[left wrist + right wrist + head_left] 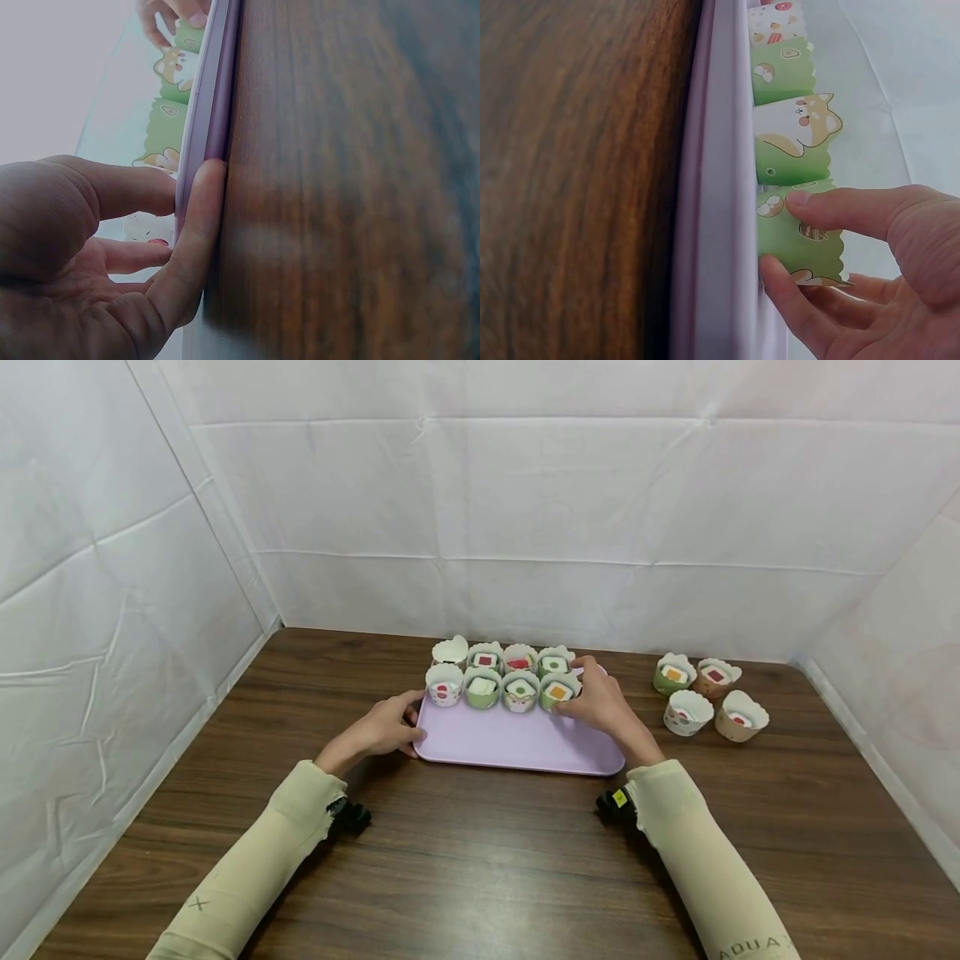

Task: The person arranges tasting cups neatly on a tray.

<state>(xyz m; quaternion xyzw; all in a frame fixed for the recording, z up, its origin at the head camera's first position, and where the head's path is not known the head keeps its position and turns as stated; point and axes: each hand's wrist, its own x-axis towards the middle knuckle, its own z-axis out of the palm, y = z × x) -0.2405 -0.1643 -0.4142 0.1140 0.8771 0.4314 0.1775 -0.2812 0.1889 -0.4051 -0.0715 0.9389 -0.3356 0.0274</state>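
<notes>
Sheeting (97, 593), white and creased, is hanging to the left of the left hand and beyond both hands. A pale-yellow fabric sleeve (251, 856) is running up to the left hand (378, 727), which is pinching the left edge of a lilac, rectangular, round-cornered tray (510, 742). The tray is resting between the two hands on a dark brown, wood-grained bench (465, 868). Just beyond and to the right of the left hand, a round white paper cup with red print (445, 692) is standing in the near row. Next, farther rightward from that hand, a round green paper cup holding a white piece (482, 698) and a round, pale, printed paper cup (519, 704) are standing. Four more round paper cups (484, 658) are forming a far row, beyond the near one from the left hand. At the near row's right end, the right hand (602, 700) is grasping a green, scallop-rimmed paper cup (799, 240) between thumb and fingers. To that hand's right, four loose, round, mixed-colour paper cups (686, 717) are standing in a cluster.
</notes>
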